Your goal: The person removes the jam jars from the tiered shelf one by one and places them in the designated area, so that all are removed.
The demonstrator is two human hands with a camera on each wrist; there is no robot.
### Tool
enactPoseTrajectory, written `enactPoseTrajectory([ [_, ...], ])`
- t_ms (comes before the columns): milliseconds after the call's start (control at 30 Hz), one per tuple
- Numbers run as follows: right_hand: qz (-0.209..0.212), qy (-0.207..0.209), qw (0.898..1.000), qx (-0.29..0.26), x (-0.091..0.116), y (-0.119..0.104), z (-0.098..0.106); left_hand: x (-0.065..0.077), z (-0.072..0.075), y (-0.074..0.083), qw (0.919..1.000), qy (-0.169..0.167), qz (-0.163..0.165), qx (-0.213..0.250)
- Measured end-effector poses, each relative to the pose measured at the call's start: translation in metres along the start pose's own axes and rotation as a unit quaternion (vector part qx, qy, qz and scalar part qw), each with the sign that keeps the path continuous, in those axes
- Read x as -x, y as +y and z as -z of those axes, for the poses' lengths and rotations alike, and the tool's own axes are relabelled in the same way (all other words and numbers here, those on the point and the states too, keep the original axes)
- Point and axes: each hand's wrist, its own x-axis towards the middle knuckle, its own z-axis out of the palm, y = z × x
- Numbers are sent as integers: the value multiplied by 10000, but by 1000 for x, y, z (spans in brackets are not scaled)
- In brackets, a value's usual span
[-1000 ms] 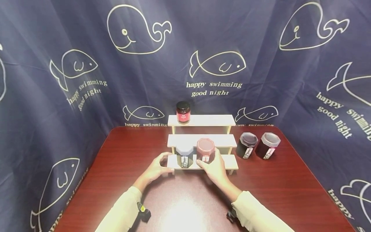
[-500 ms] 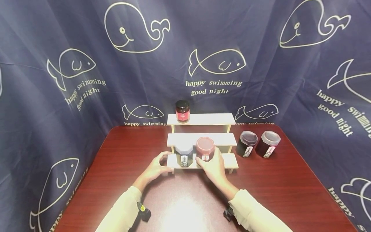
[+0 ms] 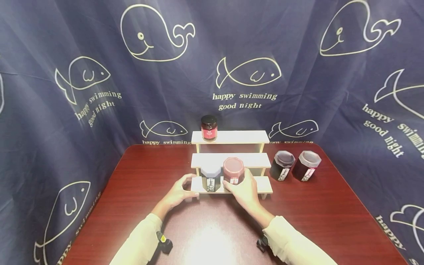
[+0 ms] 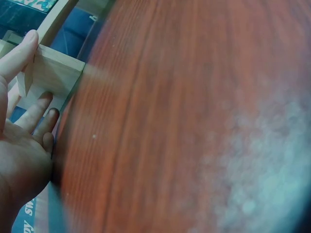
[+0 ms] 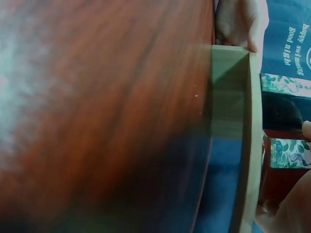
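Observation:
In the head view a three-tier wooden shelf stands on the table. My left hand grips the left end of its lowest step, thumb at the front edge; the left wrist view shows that thumb on the wood and the other fingers by the end support. My right hand holds an octagonal jar with a reddish lid over the lowest step, thumb on its front. Left of it, a dark jar with a pale lid stands upright on that step. Both jars' labels show in the right wrist view.
On the top step's left end stands a small black-lidded jar with a red label. Two more dark octagonal jars are on the table right of the shelf. Behind hangs a blue curtain with fish drawings.
My right hand has shifted the reddish-lidded jar slightly left, nearer the pale-lidded jar. My left hand keeps its place at the shelf's end.

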Motion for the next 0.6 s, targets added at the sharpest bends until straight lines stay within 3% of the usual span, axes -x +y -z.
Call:
enactPoseTrajectory([
  [267, 262, 30, 9995, -144, -3, -9, 6, 0, 0, 0, 10000, -46, -69, -26],
  [600, 178, 45, 9998, -11, -4, -9, 24, 2, 1, 1, 9999, -14, -104, -100],
])
